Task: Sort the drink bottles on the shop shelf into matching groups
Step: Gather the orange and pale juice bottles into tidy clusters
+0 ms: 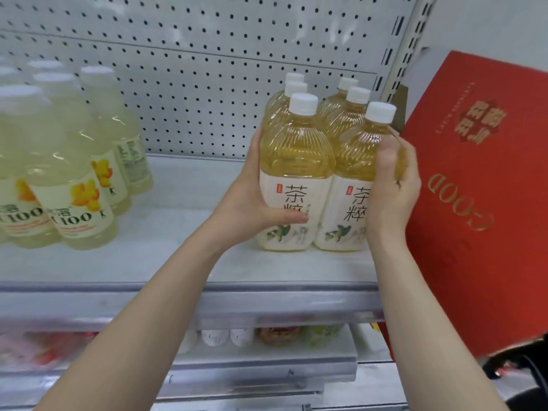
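Several golden tea bottles with white caps and white labels stand in two rows at the right of the white shelf (184, 262). My left hand (255, 200) grips the front left tea bottle (296, 161) from its left side, thumb across the label. My right hand (394, 188) grips the front right tea bottle (355, 161) from its right side, thumb on its shoulder. Both bottles stand upright and touch each other. At the shelf's left stands a group of pale yellow lemon drink bottles (68, 179) with white caps, apart from the tea group.
A white pegboard (207, 69) backs the shelf. A large red gift box (480, 203) leans just right of the tea bottles, past the shelf upright. Bare shelf lies between the two bottle groups. A lower shelf (237, 336) holds blurred packaged goods.
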Available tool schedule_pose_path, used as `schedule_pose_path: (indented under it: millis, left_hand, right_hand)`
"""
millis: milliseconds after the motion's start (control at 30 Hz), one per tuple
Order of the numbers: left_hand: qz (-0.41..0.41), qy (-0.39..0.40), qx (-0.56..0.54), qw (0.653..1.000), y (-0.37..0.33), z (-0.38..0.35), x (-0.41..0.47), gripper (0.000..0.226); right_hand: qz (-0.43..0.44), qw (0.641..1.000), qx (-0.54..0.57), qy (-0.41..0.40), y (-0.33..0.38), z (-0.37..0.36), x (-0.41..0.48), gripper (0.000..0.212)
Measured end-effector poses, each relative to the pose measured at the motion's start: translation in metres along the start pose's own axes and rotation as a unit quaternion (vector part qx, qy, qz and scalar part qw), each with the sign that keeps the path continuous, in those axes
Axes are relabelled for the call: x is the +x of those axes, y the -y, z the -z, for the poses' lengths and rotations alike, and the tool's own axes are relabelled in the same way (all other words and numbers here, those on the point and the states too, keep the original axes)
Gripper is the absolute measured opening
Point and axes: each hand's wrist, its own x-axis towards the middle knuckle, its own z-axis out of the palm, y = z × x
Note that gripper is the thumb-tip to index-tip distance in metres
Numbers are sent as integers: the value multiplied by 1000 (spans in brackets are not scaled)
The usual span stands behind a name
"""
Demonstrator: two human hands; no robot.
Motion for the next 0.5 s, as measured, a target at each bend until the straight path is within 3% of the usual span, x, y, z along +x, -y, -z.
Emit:
schedule_pose_path:
  millis: [67,400,500]
  left_hand:
    - [10,-1,-2,1000,1,2,3,137]
    - [15,-10,6,1000,10,6,9,135]
    - [13,-2,11,1000,6,7,5,130]
  right_hand:
    - [2,1000,-4,4,1,-4,1,30]
    - [4,1000,-9,-5,-4,-10,2,50]
    - [17,999,-32,-23,-4,-10,-1,46]
